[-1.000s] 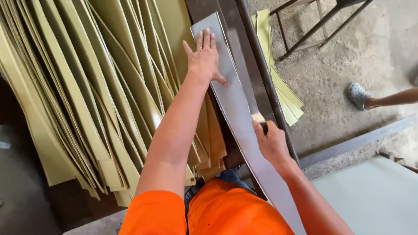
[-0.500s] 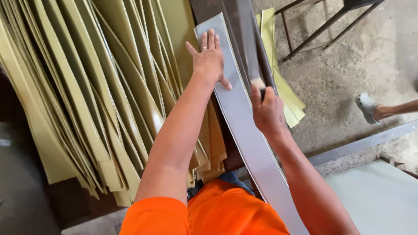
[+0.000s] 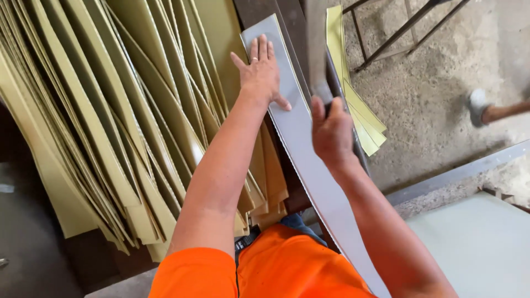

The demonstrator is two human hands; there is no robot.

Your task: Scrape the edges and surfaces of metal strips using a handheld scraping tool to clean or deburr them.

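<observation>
Both hands point(image 3: 264, 74) on grey strip point(image 3: 301, 138), slats point(image 3: 110, 121) left

My hands: two, left hand point(image 3: 264, 74), right hand point(image 3: 331, 132)
Long flat grey metal strip point(image 3: 301, 138): one
Olive-yellow cardboard strips point(image 3: 99, 121): too many to count

No packages, labels, signs or screens apparently.

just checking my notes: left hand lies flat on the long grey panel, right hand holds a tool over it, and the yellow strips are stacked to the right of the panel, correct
Not quite. In the head view the big stack of yellow strips lies left of the grey panel, not right. The rest holds: left hand flat on the panel, right hand in a grip on a tool.
</observation>
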